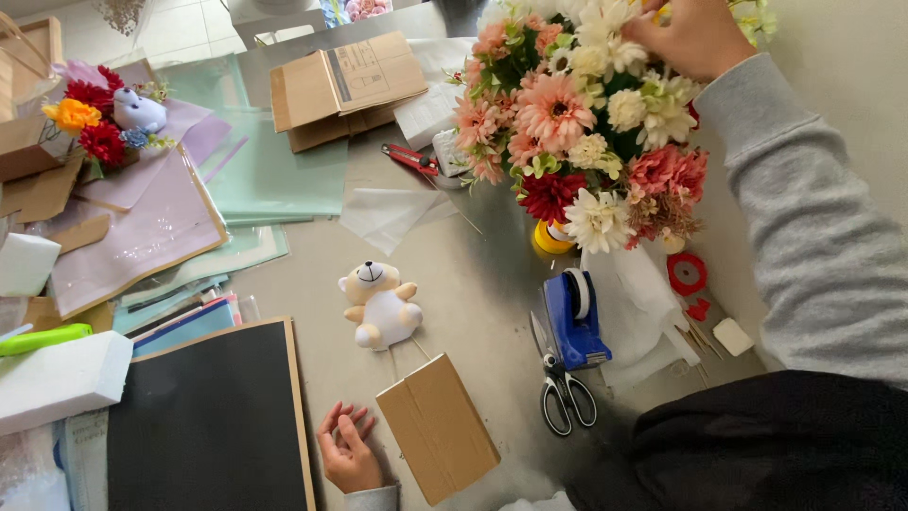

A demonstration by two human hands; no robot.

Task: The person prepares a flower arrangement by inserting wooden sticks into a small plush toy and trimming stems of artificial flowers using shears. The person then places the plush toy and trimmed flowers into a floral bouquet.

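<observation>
At the top right of the frame the right hand (695, 36), in a grey sleeve, reaches into the top of a bouquet (591, 123) of pink, white and red flowers that stands in the upper middle-right of the table (473, 284). Its fingers are buried among the white blooms, so I cannot tell whether they pinch anything. At the bottom centre the left hand (348, 454) rests on the table with its fingers loosely curled and slightly apart, holding nothing, just beside a small cardboard box (437, 426).

A small plush bear (380, 305) lies face up just above that box, mid-frame. Right of it are a blue tape dispenser (573, 322) and a pair of scissors (564, 388), below the bouquet, with white tissue paper (634, 303) and a red tape roll (687, 273) farther right. A dark board with a wooden frame (213, 426) fills the lower left; white foam blocks (61, 378) sit at the left edge. Pastel wrapping sheets (255, 170) spread across the upper left, where a smaller flower arrangement (99, 118) with a toy stands. Flattened cardboard (340, 85) lies at the top centre, red clippers (410, 159) below it.
</observation>
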